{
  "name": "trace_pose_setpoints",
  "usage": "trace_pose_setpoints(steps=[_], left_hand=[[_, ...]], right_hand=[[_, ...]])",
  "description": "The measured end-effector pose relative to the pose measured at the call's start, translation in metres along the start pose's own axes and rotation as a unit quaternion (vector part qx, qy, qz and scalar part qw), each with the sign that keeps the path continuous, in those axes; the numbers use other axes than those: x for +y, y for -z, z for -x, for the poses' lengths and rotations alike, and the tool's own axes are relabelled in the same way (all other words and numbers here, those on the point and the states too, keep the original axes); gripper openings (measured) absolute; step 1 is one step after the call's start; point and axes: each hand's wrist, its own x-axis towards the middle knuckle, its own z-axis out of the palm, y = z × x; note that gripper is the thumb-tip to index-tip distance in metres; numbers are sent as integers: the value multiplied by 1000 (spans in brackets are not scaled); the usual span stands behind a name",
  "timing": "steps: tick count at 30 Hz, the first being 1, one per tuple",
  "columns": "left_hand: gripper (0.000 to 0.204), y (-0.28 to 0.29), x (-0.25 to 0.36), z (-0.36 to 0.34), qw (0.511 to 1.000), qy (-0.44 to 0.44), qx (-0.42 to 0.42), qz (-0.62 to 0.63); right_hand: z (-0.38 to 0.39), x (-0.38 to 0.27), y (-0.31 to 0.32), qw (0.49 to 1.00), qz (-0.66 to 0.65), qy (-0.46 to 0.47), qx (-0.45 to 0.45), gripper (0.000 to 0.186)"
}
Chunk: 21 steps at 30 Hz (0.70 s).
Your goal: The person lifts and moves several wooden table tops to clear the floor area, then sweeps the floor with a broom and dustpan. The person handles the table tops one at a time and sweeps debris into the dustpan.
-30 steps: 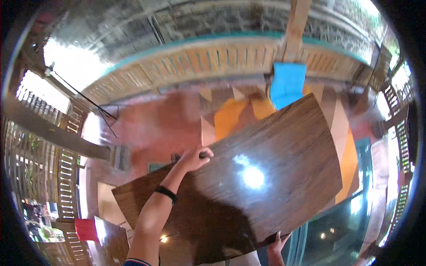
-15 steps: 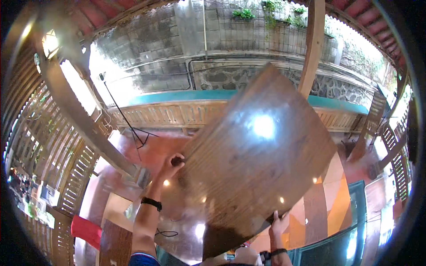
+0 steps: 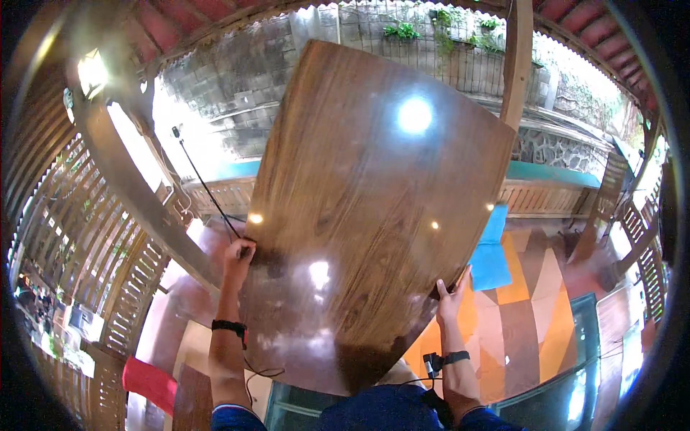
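Note:
A large, glossy brown wooden board (image 3: 374,215), like a tabletop, fills the middle of the view, tilted up in front of me. My left hand (image 3: 240,253) is closed around its left edge, with the fingertips curled in. On the right edge, lower down, my right hand (image 3: 451,293) grips the board with the thumb on the near face; most of its fingers are hidden behind. Bright reflections of lamps and sky shine on the surface. I wear a dark band on each wrist, and a small device with a cable hangs by the right one.
A black tripod stand (image 3: 205,179) rises at the left, near a wooden railing (image 3: 550,200). Behind the board's right edge lies a blue folded thing (image 3: 492,258) on orange, pink and brown floor panels (image 3: 517,323). A red object (image 3: 149,384) is at lower left. A wooden post (image 3: 516,72) stands behind.
The board has swung round to a more upright angle, its top corner moving left and up. My left hand moved left with it, and my right hand rose. The blue thing has come into view.

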Motion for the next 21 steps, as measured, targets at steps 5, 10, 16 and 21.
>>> trace_pose_setpoints(steps=[5, 10, 16, 21], left_hand=[[4, -11, -48, -52, 991, -89, 91, -27], [7, -7, -73, -88, 978, 30, 106, 177], [7, 8, -70, -128, 991, 81, 103, 28], [6, 26, -101, -152, 994, 81, 69, 5]], right_hand=[[-98, 48, -44, 995, -56, 44, -65, 94], [-169, 91, -101, 992, -53, 40, -103, 91], [-240, 115, -172, 989, -81, -14, -125, 77], [-262, 117, -235, 988, -92, -45, -113, 72]])
